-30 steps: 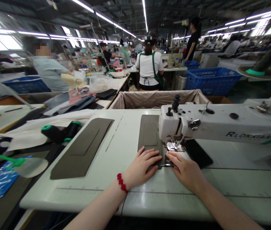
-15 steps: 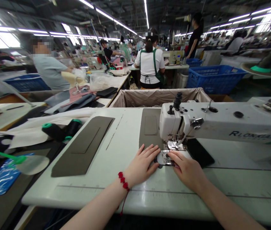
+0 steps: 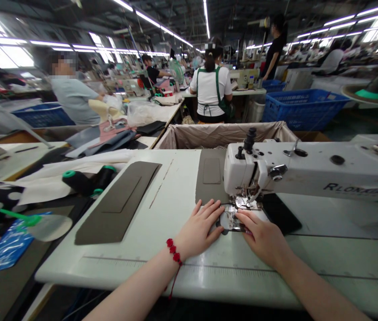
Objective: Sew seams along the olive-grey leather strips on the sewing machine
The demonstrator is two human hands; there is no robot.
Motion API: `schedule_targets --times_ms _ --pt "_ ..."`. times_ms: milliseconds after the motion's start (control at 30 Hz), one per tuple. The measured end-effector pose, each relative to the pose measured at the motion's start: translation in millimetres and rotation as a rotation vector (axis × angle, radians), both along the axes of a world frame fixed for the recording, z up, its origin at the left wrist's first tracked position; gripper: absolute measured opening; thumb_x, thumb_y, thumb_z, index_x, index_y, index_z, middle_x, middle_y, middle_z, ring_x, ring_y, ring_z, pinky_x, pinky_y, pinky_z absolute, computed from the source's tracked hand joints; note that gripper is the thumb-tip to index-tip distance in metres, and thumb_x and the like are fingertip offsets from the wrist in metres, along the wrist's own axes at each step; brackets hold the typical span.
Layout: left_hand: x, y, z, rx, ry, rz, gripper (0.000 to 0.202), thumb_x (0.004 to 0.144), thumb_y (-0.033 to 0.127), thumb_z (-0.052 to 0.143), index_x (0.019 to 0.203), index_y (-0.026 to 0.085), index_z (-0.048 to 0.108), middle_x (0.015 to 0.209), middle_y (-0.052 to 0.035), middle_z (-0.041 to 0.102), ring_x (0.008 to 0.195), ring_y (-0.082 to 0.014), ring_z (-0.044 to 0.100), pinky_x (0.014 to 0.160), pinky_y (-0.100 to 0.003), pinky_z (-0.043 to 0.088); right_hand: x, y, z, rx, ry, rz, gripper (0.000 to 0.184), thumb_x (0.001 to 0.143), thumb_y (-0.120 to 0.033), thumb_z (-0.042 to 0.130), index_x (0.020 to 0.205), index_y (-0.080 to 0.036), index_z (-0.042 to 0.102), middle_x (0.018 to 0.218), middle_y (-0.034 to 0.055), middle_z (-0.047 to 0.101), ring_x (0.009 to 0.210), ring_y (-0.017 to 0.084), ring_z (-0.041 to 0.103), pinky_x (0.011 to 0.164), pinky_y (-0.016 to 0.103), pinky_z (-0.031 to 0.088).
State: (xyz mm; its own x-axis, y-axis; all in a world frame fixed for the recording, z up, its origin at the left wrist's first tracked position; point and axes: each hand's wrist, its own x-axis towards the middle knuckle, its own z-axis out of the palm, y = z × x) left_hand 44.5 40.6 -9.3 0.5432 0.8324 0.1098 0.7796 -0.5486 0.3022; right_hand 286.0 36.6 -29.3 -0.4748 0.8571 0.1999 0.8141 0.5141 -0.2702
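My left hand (image 3: 200, 229) lies flat, palm down, with its fingertips at the near edge of a grey-brown panel (image 3: 210, 191). This panel has a rectangular patch outline and runs beside the head of a white sewing machine (image 3: 242, 171). Just right of the left hand, my right hand (image 3: 264, 238) is at the metal plate (image 3: 230, 220) in front of the presser foot. Its fingers are pressed together with the thumb tucked below; what they hold, if anything, is hidden. Another grey-brown panel (image 3: 118, 203) lies on the table to the left.
A black phone-like slab (image 3: 280, 214) lies under the machine arm. Black thread cones (image 3: 76, 183) and fabric pieces are at the left. Behind the table stands a cloth-lined bin (image 3: 189, 136). Co-workers sit and stand farther back, near a blue crate (image 3: 304, 109).
The whole view has shifted slightly, so everything sits a little farther right. Both hands keep their places at the panel and the metal plate.
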Motion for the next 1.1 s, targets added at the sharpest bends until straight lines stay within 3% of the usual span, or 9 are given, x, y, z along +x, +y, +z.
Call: schedule_targets --times_ms 367,700,800,867,933,1000,1100 --pt "-1 -1 -2.9 0.03 -0.058 0.01 0.058 0.096 0.044 0.046 0.148 0.028 0.027 0.155 -0.0027 0.029 0.145 -0.023 0.02 0.12 -0.05 0.014 -2 -2 3.0 0.015 0.006 -0.004 0.045 0.086 -0.014 0.047 0.129 -0.022 0.053 0.138 0.0056 0.053 0.107 0.022 0.063 0.089 0.036 0.053" --pt "-2 -2 -9.0 0.124 -0.051 0.037 0.066 0.095 0.05 0.046 0.149 0.021 0.023 0.155 -0.0077 0.029 0.144 -0.0228 0.022 0.117 -0.043 0.022 -6 -5 4.8 0.038 0.007 -0.02 0.043 0.086 -0.014 0.049 0.128 -0.023 0.054 0.137 0.006 0.054 0.111 0.021 0.06 0.092 0.034 0.051" --pt "-1 -2 -2.6 0.161 -0.043 0.12 0.055 0.097 0.049 0.041 0.143 0.021 0.034 0.142 -0.0092 0.049 0.134 -0.0226 0.042 0.116 -0.043 0.024 -6 -7 7.1 0.042 -0.034 -0.022 0.043 0.087 -0.016 0.047 0.129 -0.023 0.054 0.137 0.0052 0.054 0.112 0.02 0.06 0.091 0.032 0.051" --pt "-3 -1 4.6 0.187 -0.03 0.232 0.048 0.1 0.047 0.032 0.135 0.016 0.044 0.116 -0.0117 0.067 0.114 -0.0243 0.06 0.112 -0.047 0.027 -7 -6 9.5 0.043 -0.063 -0.022 0.043 0.088 -0.016 0.047 0.129 -0.023 0.054 0.138 0.005 0.054 0.111 0.019 0.06 0.091 0.032 0.051" --pt "-9 -2 10.6 0.209 -0.006 0.35 0.049 0.1 0.046 0.028 0.126 0.011 0.05 0.093 -0.0137 0.071 0.097 -0.0282 0.066 0.103 -0.052 0.035 -9 -6 13.1 0.045 -0.083 -0.027 0.044 0.088 -0.016 0.046 0.13 -0.023 0.055 0.138 0.0056 0.054 0.11 0.02 0.061 0.09 0.033 0.051" --pt "-19 -8 11.7 0.225 0.028 0.424 0.049 0.099 0.046 0.032 0.124 0.01 0.052 0.097 -0.0177 0.069 0.099 -0.0331 0.064 0.096 -0.055 0.039 -10 -10 17.3 0.042 -0.097 -0.034 0.046 0.087 -0.016 0.045 0.132 -0.023 0.054 0.137 0.0064 0.055 0.108 0.02 0.062 0.087 0.034 0.052" --pt "-40 -34 2.3 0.225 0.082 0.453 0.04 0.097 0.031 0.038 0.132 0.013 0.048 0.125 -0.0201 0.059 0.12 -0.0352 0.053 0.102 -0.056 0.034 -4 -35 21.5 0.009 -0.119 -0.038 0.046 0.086 -0.018 0.046 0.131 -0.024 0.055 0.136 0.0069 0.057 0.099 0.023 0.066 0.08 0.036 0.055"
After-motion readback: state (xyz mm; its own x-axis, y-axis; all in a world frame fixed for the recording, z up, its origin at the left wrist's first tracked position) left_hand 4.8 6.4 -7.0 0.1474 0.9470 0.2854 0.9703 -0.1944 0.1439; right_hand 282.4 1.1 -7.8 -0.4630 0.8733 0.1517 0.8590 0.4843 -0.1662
